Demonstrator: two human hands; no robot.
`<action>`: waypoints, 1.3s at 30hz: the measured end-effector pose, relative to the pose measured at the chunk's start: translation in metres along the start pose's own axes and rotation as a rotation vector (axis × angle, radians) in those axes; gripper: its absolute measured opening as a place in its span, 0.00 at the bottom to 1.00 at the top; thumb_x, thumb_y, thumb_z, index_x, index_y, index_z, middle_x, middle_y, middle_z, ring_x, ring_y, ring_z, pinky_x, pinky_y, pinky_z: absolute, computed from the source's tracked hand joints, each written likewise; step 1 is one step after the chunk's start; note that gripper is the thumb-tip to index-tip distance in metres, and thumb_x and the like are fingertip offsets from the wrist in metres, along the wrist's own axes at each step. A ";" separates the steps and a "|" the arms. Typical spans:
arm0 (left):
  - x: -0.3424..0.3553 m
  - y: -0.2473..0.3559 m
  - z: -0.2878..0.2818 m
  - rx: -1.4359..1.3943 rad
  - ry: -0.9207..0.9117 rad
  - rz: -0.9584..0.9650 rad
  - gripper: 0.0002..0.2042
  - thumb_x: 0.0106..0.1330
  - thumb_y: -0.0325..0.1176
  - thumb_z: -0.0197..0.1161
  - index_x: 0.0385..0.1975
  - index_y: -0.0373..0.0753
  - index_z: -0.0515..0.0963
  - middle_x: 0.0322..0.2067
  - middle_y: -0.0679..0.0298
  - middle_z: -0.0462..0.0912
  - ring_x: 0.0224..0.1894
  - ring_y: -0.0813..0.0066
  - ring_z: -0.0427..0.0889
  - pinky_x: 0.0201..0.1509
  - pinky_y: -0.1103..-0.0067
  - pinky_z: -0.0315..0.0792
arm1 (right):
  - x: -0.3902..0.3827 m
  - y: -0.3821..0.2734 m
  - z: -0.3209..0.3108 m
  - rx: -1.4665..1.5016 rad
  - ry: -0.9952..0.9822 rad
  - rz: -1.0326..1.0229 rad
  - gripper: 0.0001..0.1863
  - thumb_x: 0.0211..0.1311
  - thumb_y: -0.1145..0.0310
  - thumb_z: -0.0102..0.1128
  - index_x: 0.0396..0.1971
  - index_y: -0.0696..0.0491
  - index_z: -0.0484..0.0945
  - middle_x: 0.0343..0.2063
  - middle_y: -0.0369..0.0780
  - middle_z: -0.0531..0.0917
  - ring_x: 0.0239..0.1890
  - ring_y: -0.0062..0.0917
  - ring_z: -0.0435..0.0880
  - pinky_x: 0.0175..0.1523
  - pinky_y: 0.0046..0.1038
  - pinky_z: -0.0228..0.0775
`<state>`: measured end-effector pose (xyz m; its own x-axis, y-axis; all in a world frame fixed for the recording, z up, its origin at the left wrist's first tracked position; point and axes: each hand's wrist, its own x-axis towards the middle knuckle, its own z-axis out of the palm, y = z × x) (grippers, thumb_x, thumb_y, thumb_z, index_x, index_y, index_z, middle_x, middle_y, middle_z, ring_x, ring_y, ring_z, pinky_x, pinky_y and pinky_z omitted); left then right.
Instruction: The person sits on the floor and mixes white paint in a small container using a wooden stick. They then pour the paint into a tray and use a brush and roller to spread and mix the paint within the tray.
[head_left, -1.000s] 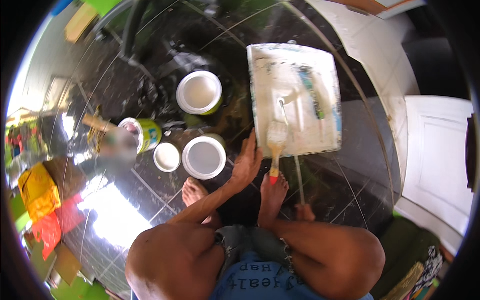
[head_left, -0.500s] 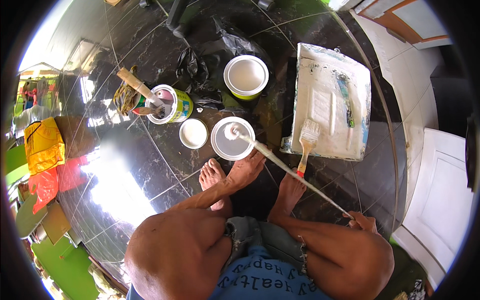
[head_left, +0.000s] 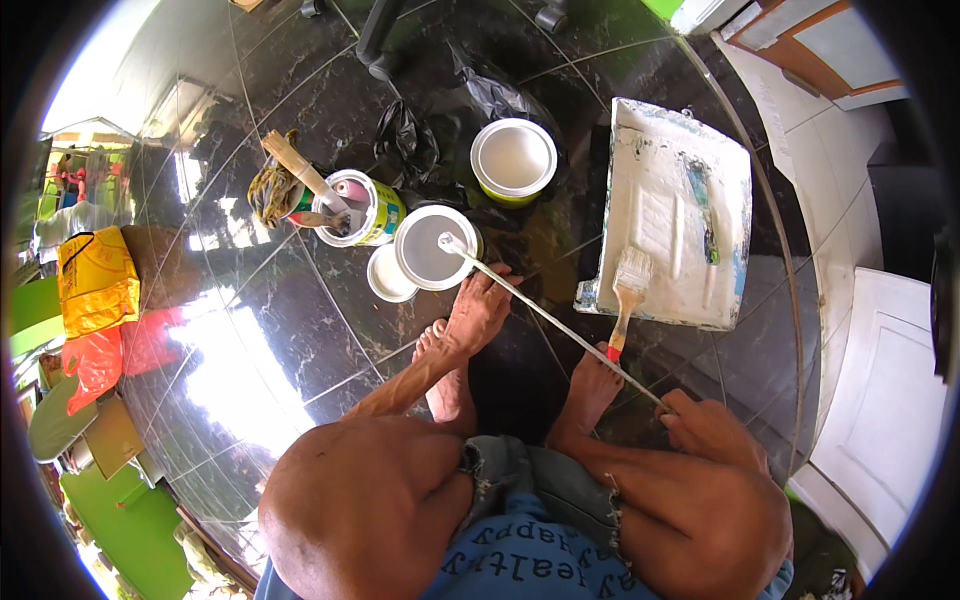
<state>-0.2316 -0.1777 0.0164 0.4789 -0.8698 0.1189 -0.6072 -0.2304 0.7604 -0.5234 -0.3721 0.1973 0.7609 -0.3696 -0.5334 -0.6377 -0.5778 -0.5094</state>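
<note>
A long white-coated stick (head_left: 560, 327) slants across the middle, its far end over the mouth of an open paint can (head_left: 402, 262). My right hand (head_left: 712, 432) is closed around the stick's near end, beside my right knee. My left hand (head_left: 478, 312) grips the near right side of the can, its fingers partly hidden. The can overlaps a round white lid (head_left: 385, 280). Whether the stick's tip touches the paint I cannot tell. Left of the can stands a smaller green-labelled tin (head_left: 383, 217) holding brushes, one with a wooden handle (head_left: 300, 170).
A second open can of white paint (head_left: 513, 160) stands farther back by black plastic bags (head_left: 408, 140). To the right lies a paint-smeared tray (head_left: 668, 290), a paintbrush (head_left: 630, 290) resting on its near edge. My bare feet (head_left: 590, 390) are on dark tiles.
The can has shifted away and to the left with my left hand, now covering part of the lid. My right hand has moved left, and the stick's tip looks less thickly coated.
</note>
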 end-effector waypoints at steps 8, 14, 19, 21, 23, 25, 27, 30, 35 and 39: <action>-0.009 -0.001 -0.038 -0.109 0.033 -0.326 0.12 0.67 0.26 0.62 0.50 0.36 0.80 0.44 0.55 0.82 0.50 0.53 0.82 0.54 0.64 0.75 | 0.014 0.000 0.023 -0.052 -0.006 -0.105 0.13 0.62 0.72 0.62 0.46 0.53 0.83 0.37 0.44 0.83 0.43 0.40 0.81 0.51 0.42 0.70; -0.045 -0.002 -0.042 -0.556 0.322 -0.684 0.13 0.70 0.30 0.65 0.48 0.33 0.72 0.38 0.60 0.82 0.43 0.71 0.83 0.48 0.74 0.76 | 0.005 -0.002 -0.045 -0.286 0.148 -0.336 0.14 0.60 0.76 0.62 0.47 0.53 0.83 0.36 0.43 0.83 0.42 0.39 0.80 0.50 0.42 0.70; -0.048 -0.002 -0.060 -0.448 0.266 -0.750 0.11 0.68 0.26 0.63 0.48 0.32 0.75 0.41 0.59 0.81 0.43 0.72 0.81 0.48 0.75 0.76 | 0.100 -0.036 -0.163 -0.858 0.307 -0.425 0.13 0.56 0.76 0.62 0.42 0.52 0.84 0.33 0.41 0.82 0.41 0.36 0.80 0.50 0.39 0.69; -0.044 -0.006 -0.044 -0.431 0.243 -0.625 0.12 0.68 0.25 0.62 0.49 0.32 0.75 0.43 0.58 0.81 0.43 0.72 0.81 0.48 0.75 0.76 | 0.150 -0.056 -0.206 -1.009 0.364 -0.541 0.14 0.58 0.75 0.54 0.44 0.50 0.82 0.35 0.38 0.81 0.48 0.32 0.77 0.61 0.37 0.64; -0.042 -0.006 -0.041 -0.361 0.228 -0.480 0.13 0.69 0.24 0.61 0.52 0.32 0.74 0.45 0.58 0.80 0.44 0.72 0.81 0.48 0.75 0.76 | 0.209 -0.070 -0.233 -1.067 0.472 -0.705 0.07 0.55 0.74 0.56 0.34 0.50 0.80 0.29 0.37 0.77 0.42 0.30 0.75 0.56 0.36 0.65; -0.049 -0.011 -0.036 -0.421 0.254 -0.522 0.14 0.69 0.24 0.61 0.53 0.33 0.74 0.44 0.58 0.79 0.42 0.72 0.80 0.47 0.75 0.75 | 0.260 -0.095 -0.241 -1.092 0.509 -0.795 0.03 0.55 0.73 0.57 0.30 0.50 0.78 0.29 0.36 0.76 0.41 0.28 0.75 0.56 0.36 0.65; -0.052 -0.011 -0.031 -0.442 0.254 -0.564 0.16 0.69 0.26 0.62 0.55 0.32 0.74 0.45 0.55 0.81 0.45 0.67 0.81 0.51 0.72 0.75 | 0.300 -0.111 -0.248 -1.163 0.530 -0.895 0.03 0.59 0.72 0.54 0.31 0.50 0.77 0.28 0.36 0.76 0.41 0.29 0.76 0.55 0.35 0.64; -0.048 -0.002 -0.035 -0.454 0.288 -0.677 0.19 0.70 0.30 0.63 0.57 0.32 0.71 0.48 0.51 0.82 0.48 0.61 0.83 0.55 0.68 0.76 | 0.341 -0.143 -0.248 -1.080 0.482 -1.088 0.05 0.61 0.71 0.52 0.32 0.50 0.78 0.28 0.37 0.77 0.42 0.30 0.77 0.55 0.35 0.63; -0.051 0.003 -0.034 -0.543 0.421 -0.823 0.18 0.70 0.29 0.64 0.57 0.32 0.71 0.44 0.54 0.81 0.43 0.68 0.80 0.49 0.71 0.75 | 0.393 -0.181 -0.238 -1.049 0.352 -1.078 0.05 0.61 0.75 0.52 0.33 0.51 0.78 0.33 0.37 0.78 0.43 0.32 0.77 0.55 0.36 0.65; -0.056 -0.012 -0.030 -0.401 0.392 -0.785 0.19 0.68 0.30 0.66 0.56 0.32 0.73 0.45 0.53 0.81 0.43 0.64 0.81 0.49 0.70 0.75 | 0.438 -0.200 -0.227 -1.024 0.349 -1.086 0.03 0.60 0.76 0.56 0.32 0.51 0.77 0.37 0.36 0.78 0.47 0.31 0.77 0.59 0.37 0.64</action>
<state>-0.2317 -0.1131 0.0200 0.8778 -0.3075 -0.3673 0.2035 -0.4548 0.8670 -0.0355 -0.5837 0.2188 0.8732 0.4862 0.0325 0.4695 -0.8573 0.2112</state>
